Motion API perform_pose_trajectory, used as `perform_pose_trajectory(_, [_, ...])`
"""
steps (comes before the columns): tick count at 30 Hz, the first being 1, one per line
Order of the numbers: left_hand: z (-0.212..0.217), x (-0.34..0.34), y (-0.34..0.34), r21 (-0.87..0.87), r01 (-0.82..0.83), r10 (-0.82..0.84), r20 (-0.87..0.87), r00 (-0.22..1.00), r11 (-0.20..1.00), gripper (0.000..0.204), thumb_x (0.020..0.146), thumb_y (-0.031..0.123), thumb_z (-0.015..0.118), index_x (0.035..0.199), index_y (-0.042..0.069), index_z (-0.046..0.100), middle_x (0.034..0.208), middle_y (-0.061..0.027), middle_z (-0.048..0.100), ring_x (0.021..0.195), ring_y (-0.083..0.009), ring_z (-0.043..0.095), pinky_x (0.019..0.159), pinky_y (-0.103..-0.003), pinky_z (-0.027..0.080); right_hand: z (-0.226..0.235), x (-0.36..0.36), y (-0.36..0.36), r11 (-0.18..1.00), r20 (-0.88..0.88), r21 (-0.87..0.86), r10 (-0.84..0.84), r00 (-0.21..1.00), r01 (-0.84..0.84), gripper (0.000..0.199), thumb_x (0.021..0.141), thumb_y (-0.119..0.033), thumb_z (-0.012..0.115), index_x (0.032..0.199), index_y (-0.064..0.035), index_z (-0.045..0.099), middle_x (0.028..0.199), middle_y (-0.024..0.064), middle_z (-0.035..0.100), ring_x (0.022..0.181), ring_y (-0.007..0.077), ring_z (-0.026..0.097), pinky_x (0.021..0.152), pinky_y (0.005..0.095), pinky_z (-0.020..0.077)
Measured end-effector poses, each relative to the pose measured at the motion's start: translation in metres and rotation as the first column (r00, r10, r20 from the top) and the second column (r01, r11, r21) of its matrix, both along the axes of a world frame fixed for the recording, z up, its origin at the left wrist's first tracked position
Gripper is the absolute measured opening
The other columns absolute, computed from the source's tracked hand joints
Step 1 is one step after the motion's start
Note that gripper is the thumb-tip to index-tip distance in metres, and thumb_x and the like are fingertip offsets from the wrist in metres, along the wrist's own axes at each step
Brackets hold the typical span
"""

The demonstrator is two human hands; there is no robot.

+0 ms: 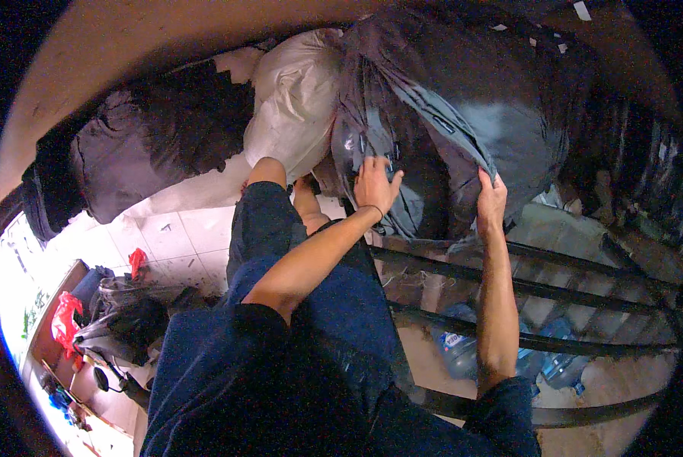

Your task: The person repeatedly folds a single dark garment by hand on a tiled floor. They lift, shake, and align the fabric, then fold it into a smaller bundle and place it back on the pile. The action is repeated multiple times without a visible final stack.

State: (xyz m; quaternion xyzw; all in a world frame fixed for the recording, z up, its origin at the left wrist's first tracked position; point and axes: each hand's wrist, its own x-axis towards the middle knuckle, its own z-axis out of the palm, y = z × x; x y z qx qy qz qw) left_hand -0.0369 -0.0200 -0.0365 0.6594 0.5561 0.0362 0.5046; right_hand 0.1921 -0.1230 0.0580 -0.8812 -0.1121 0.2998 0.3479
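A big dark grey garment [501,129], jacket-like with a paler bluish edge strip, spreads in front of me and bulges at the right. My right hand [491,199] pinches the lower end of that strip between thumb and fingers, pulling it taut. On the garment's left part rests my left hand [375,185], its fingers spread and the thumb held apart; a dark band circles the wrist. Between my hands the cloth falls into a dark fold, and what lies inside it cannot be made out.
A stuffed off-white sack [292,107] stands left of the garment, beside a dark cloth-covered heap [155,145]. Black metal rails [509,286] run below my right forearm, with large blue water bottles [562,354] under them. A red plastic bag [67,320] is at lower left.
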Motion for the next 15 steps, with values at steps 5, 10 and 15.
perform_pose_trajectory(5, [-0.007, 0.015, -0.017, 0.07, 0.107, -0.089, -0.215, 0.972, 0.992, 0.051, 0.085, 0.044, 0.083, 0.12, 0.011, 0.064, 0.124, -0.011, 0.048, 0.121, -0.0344, 0.053, 0.099, -0.052, 0.045, 0.014, -0.013, 0.008, 0.993, 0.144, -0.03, 0.117, 0.983, -0.114, 0.035, 0.105, -0.025, 0.064, 0.128, -0.0003, 0.072, 0.117, 0.0102, 0.077, 0.109, 0.0212, 0.067, 0.102, 0.0341, 0.048])
perform_pose_trajectory(10, [-0.013, 0.05, -0.006, 0.099, -0.086, 0.121, -0.43, 0.895, 0.991, 0.033, 0.083, 0.035, 0.083, 0.104, 0.011, 0.075, 0.128, -0.0137, 0.049, 0.126, -0.0348, 0.05, 0.102, -0.05, 0.043, 0.019, -0.035, -0.005, 0.882, 0.245, -0.137, 0.472, 0.847, -0.452, 0.043, 0.092, -0.014, 0.074, 0.13, 0.0036, 0.064, 0.106, 0.0268, 0.075, 0.099, 0.0421, 0.074, 0.087, 0.0463, 0.0558])
perform_pose_trajectory(15, [-0.002, 0.029, -0.004, 0.157, -0.113, 0.146, -0.214, 0.966, 0.981, 0.024, 0.082, 0.028, 0.08, 0.095, 0.01, 0.072, 0.124, -0.012, 0.052, 0.118, -0.0348, 0.053, 0.097, -0.052, 0.042, 0.002, -0.047, -0.027, 0.81, 0.21, -0.254, 0.58, 0.787, -0.529, 0.061, 0.087, -0.014, 0.079, 0.138, 0.0094, 0.056, 0.108, 0.0305, 0.073, 0.099, 0.0469, 0.071, 0.088, 0.0503, 0.055])
